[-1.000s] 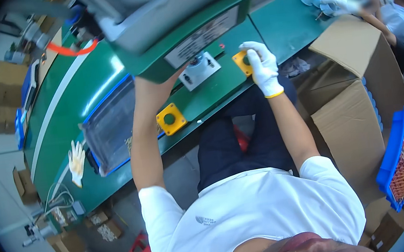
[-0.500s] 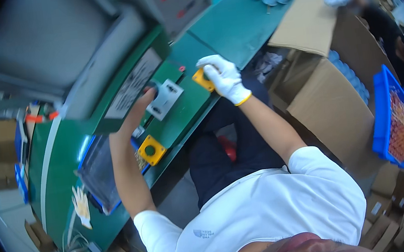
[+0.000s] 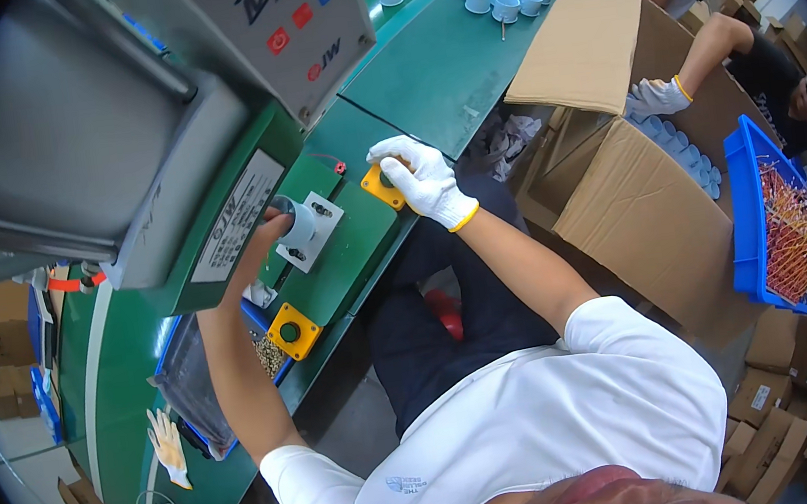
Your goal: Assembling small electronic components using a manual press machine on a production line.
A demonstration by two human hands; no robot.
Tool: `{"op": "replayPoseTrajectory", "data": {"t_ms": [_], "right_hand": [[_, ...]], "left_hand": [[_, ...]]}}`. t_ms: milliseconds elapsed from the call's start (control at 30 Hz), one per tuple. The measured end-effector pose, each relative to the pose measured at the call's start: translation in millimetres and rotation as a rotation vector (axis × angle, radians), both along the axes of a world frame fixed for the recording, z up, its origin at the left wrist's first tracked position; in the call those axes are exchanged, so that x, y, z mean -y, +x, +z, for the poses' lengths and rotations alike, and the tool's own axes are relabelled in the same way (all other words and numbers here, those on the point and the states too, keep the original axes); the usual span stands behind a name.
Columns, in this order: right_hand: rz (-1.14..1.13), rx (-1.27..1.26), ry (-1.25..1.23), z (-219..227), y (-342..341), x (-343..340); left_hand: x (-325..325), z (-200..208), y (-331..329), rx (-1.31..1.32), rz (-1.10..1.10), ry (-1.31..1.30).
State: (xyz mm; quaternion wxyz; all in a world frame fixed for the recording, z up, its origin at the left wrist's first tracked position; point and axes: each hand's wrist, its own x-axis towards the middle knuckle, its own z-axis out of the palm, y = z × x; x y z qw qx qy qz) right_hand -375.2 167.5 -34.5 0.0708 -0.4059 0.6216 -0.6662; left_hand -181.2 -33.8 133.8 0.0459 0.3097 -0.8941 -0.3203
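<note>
My bare left hand [image 3: 270, 230] is under the head of a green press machine [image 3: 241, 196], its fingers closed at a light blue plastic cup [image 3: 300, 226]. The cup stands on a metal fixture plate [image 3: 322, 230] bolted to the green base. Partly hidden by the machine, the fingertips are hard to see. My right hand [image 3: 423, 181], in a white glove with a yellow cuff, is curled over a yellow push-button box [image 3: 378, 191]; its button is covered by the fingers. A second yellow button box [image 3: 293, 332] with a dark green button sits nearer my left forearm, untouched.
Several light blue cups [image 3: 506, 6] stand on the green bench at the far right. A cardboard box [image 3: 647, 222] of cups and a blue crate [image 3: 747, 240] of wired parts are to my right. A co-worker's gloved hand [image 3: 659, 98] reaches into the box. A loose glove [image 3: 167, 447] lies left.
The light blue cup now shows plainly at the fixture beside my left hand. My right hand stays on its button box. A co-worker's gloved hand has come down into the cardboard box.
</note>
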Motion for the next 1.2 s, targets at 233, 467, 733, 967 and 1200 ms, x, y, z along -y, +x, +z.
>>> {"op": "replayPoseTrajectory", "data": {"t_ms": [233,467,733,967,1200], "right_hand": [[0.000,-0.031,-0.013,-2.7,1.8,3.9],[-0.116,-0.212,-0.130,-8.9,-2.4,1.9],[-0.092,-0.503,-0.065,-2.4,-4.9,-0.9],[0.017,0.128,-0.144,-9.5,4.5,1.5],[0.016,0.061,-0.061,-5.7,-0.1,-1.3]], "left_hand": [[-0.7,-5.5,26.2,-0.195,0.017,0.018],[-80.7,-129.5,138.4,-0.449,0.341,-0.268],[-67.1,-130.5,153.7,-0.427,0.096,-0.781],[-9.3,-142.2,180.7,-0.230,0.443,-0.626],[-10.7,-146.3,185.1,-0.168,0.259,-0.340]]}}
